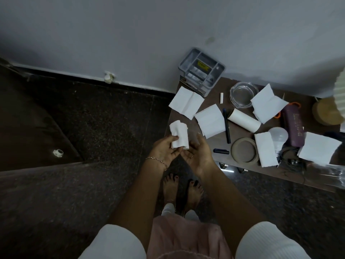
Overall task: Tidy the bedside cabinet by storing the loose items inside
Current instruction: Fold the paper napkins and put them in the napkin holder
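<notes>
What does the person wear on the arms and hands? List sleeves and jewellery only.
Short white ribbed sleeves cover both upper arms: the left sleeve and the right sleeve. The forearms are bare. The left hand has a thin chain bracelet at its wrist. The right hand seems to carry a slim ring on one finger. No gloves or watch show.

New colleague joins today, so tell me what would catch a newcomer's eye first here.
The crumpled tissue stands out first, held in the left hand by the cabinet's near left corner, right hand open beside it. Next come white paper sheets scattered over the dark cabinet top, and a grey tray at its back left corner.
</notes>
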Motion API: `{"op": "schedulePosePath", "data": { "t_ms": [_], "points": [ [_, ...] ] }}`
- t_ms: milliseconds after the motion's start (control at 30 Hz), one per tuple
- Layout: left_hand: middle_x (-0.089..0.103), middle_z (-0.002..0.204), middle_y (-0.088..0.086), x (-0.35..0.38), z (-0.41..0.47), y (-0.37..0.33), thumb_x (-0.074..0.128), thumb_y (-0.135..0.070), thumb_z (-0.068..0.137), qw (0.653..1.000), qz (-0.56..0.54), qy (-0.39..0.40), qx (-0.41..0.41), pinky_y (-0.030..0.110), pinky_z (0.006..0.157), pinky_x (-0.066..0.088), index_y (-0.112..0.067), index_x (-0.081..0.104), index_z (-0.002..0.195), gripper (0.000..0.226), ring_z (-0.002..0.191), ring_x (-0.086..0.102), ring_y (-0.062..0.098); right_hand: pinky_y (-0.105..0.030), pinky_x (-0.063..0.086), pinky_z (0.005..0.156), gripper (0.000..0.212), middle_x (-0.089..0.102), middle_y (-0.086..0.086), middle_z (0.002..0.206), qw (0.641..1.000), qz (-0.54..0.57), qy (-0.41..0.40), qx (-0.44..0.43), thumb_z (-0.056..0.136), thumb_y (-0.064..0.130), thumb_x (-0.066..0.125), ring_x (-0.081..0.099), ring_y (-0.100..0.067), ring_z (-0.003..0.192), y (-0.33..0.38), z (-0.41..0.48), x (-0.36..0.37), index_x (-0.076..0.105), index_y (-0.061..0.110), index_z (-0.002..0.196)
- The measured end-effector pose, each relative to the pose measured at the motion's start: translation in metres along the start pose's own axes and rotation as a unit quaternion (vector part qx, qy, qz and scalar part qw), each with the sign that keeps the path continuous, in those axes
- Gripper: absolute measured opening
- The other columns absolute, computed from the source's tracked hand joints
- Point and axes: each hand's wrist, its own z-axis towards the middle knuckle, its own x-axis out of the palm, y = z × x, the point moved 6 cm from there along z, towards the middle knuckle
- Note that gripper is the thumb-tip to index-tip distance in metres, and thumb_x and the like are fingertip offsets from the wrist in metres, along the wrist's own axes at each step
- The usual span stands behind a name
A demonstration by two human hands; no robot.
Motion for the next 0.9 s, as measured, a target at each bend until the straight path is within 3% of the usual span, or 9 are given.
{"op": "schedulePosePath", "data": {
  "t_ms": [167, 267, 433, 500, 667, 800, 900],
  "points": [
    [0.062, 0.094, 0.011, 0.004, 0.0, 0.0, 0.043, -0.003, 0.089, 0.999, -0.041, 0.026, -0.009, 0.027, 0.057, 0.057, -0.006, 0.057, 0.1, 0.018, 0.086, 0.06, 0.022, -0.018, 0.05, 0.053, 0.028, 0.064, -0.008, 0.092, 1.0, 0.014, 0.0, -0.01, 0.088, 0.032, 0.065, 0.06, -0.013, 0.067, 0.009, -0.001, 0.001, 0.062, 0.009, 0.104],
    [0.064, 0.094, 0.011, 0.008, 0.001, 0.0, 0.042, -0.004, 0.087, 0.998, -0.051, 0.03, -0.012, 0.03, 0.063, 0.057, -0.004, 0.058, 0.098, 0.019, 0.084, 0.063, 0.023, -0.02, 0.05, 0.044, 0.016, 0.066, -0.007, 0.085, 1.0, 0.01, -0.002, -0.004, 0.087, 0.02, 0.067, 0.062, -0.015, 0.066, 0.014, -0.002, -0.001, 0.062, 0.007, 0.095],
    [0.064, 0.098, 0.01, 0.016, 0.0, -0.005, 0.051, -0.009, 0.085, 0.999, -0.023, 0.03, -0.001, 0.026, 0.056, 0.057, -0.008, 0.057, 0.113, 0.028, 0.088, 0.062, 0.024, -0.027, 0.057, 0.058, 0.04, 0.067, -0.011, 0.111, 0.998, -0.007, -0.004, -0.069, 0.083, 0.004, 0.068, 0.066, -0.023, 0.091, 0.03, 0.001, 0.0, 0.058, 0.003, 0.122],
    [0.064, 0.108, 0.012, 0.018, 0.002, -0.006, 0.06, -0.012, 0.083, 1.0, -0.008, 0.025, 0.008, 0.029, 0.06, 0.056, -0.008, 0.057, 0.117, 0.035, 0.097, 0.062, 0.026, -0.029, 0.058, 0.063, 0.04, 0.067, -0.012, 0.116, 0.995, -0.023, 0.002, -0.092, 0.082, 0.003, 0.068, 0.066, -0.026, 0.098, 0.035, 0.003, 0.001, 0.061, 0.005, 0.121],
    [0.062, 0.121, 0.016, 0.024, 0.011, -0.005, 0.065, -0.013, 0.084, 0.999, 0.014, 0.013, 0.037, 0.038, 0.08, 0.056, -0.006, 0.056, 0.123, 0.04, 0.111, 0.06, 0.03, -0.053, 0.054, 0.087, 0.025, 0.069, -0.013, 0.111, 0.979, -0.142, 0.003, -0.146, 0.083, 0.003, 0.067, 0.066, -0.03, 0.102, 0.047, 0.005, 0.006, 0.069, 0.01, 0.107],
    [0.063, 0.116, 0.017, 0.031, 0.015, -0.003, 0.055, -0.011, 0.091, 0.998, 0.024, 0.025, 0.061, 0.038, 0.078, 0.055, -0.006, 0.057, 0.124, 0.034, 0.106, 0.062, 0.03, -0.052, 0.053, 0.091, 0.022, 0.069, -0.01, 0.111, 0.96, -0.207, 0.025, -0.185, 0.085, 0.005, 0.061, 0.065, -0.026, 0.104, 0.048, 0.002, 0.015, 0.072, 0.014, 0.102],
    [0.064, 0.113, 0.015, 0.037, 0.014, -0.002, 0.048, -0.027, 0.095, 0.999, 0.01, 0.033, 0.033, 0.038, 0.079, 0.054, -0.007, 0.058, 0.123, 0.036, 0.098, 0.062, 0.026, -0.046, 0.05, 0.098, 0.026, 0.057, -0.001, 0.121, 0.936, -0.261, 0.024, -0.235, 0.086, 0.007, 0.055, 0.058, -0.019, 0.113, 0.049, 0.0, 0.017, 0.074, 0.016, 0.101]
  ]
}}
